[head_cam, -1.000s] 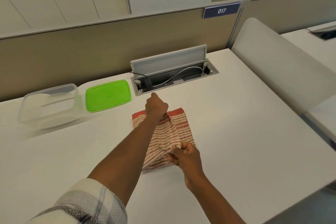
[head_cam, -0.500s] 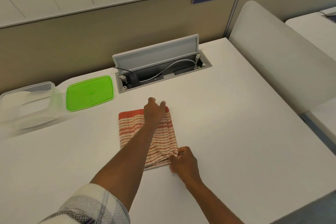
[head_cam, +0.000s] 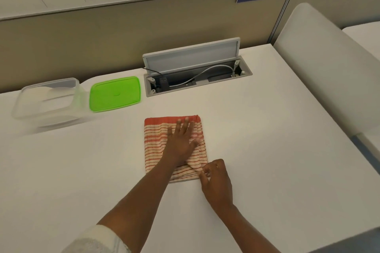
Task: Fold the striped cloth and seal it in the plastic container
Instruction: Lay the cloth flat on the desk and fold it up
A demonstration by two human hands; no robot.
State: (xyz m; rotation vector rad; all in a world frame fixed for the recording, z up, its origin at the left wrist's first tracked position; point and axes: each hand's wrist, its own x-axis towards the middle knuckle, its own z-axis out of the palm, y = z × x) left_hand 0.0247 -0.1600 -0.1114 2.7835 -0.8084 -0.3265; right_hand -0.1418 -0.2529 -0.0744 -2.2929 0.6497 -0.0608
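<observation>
A folded red-and-cream striped cloth [head_cam: 156, 146] lies mid-desk on the white desk [head_cam: 267, 150]. The left hand [head_cam: 181, 141] presses it flat, fingers spread; the right hand [head_cam: 216, 181] pinches its near right corner. The clear plastic container [head_cam: 47, 100] sits empty near the far left edge, its green plastic lid [head_cam: 115, 93] touching beside it.

cloth [head_cam: 158, 144]: red-and-cream stripes | lid [head_cam: 115, 94]: bright green | container [head_cam: 46, 99]: clear | desk [head_cam: 267, 129]: white

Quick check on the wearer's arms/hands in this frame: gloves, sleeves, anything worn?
No gloves: left hand and right hand are bare, and no rings or watch show. Both forearms are bare too. Only the left arm shows clothing: a pale sleeve with a faint grey check pattern, pushed up near the elbow. No sleeve shows on the right arm.
</observation>
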